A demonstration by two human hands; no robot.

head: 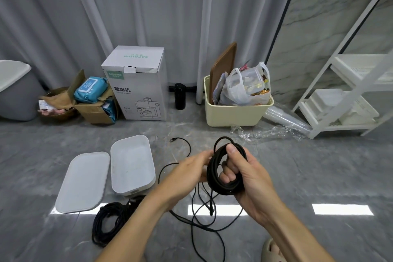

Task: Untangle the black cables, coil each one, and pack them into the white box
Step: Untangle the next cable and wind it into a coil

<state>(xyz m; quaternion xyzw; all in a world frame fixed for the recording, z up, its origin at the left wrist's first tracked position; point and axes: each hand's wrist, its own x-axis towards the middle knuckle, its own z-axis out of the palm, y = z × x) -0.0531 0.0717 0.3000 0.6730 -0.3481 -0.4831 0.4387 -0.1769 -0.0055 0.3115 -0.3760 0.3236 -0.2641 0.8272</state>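
Cardboard carton (136, 83) marked "SAPOUDR" and "咖啡机". Black cable coil (225, 168), thin and matte, gripped mid-air by right hand (244, 176), thumb over loops; left hand (189, 170) fingers curled on its edge. Open white box (131, 164) on floor left, lid (83, 181) beside.

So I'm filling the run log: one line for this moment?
right hand grips cable coil | left hand feeds | white box empty
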